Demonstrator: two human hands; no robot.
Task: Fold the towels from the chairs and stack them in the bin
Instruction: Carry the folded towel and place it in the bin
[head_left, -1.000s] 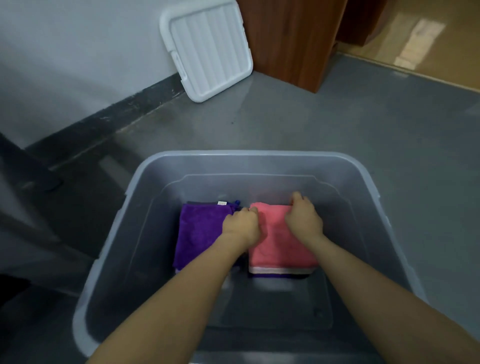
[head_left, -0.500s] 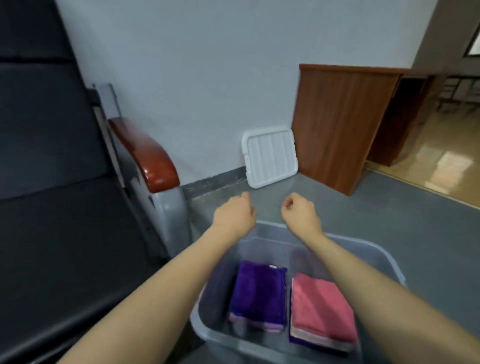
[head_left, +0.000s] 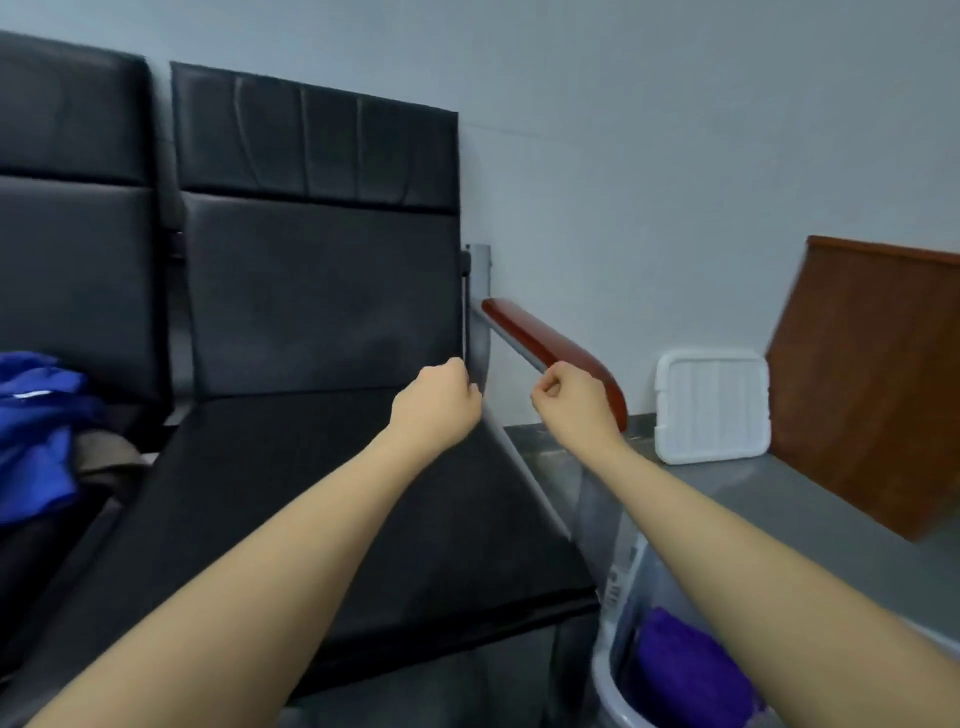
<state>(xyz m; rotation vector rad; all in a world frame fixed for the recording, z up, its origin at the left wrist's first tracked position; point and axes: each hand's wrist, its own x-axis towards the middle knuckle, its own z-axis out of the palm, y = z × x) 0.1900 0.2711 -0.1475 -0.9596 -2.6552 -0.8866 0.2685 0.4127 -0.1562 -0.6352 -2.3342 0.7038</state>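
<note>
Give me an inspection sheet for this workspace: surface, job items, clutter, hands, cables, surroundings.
Surface: black chair seat, bare where visible.
Job's things: crumpled blue towel on the next chair seat to the left, unfolded, something brownish beside it; purple towel folded in the grey bin at lower right, bin partly hidden behind the right arm.
Clutter: white lid leaning against the wall on the floor.
Hands: left hand and right hand both raised above the seat with fingers curled, holding nothing.
Cables: nothing seen.
Surroundings: red-brown armrest, grey wall, wooden panel, grey floor.
</note>
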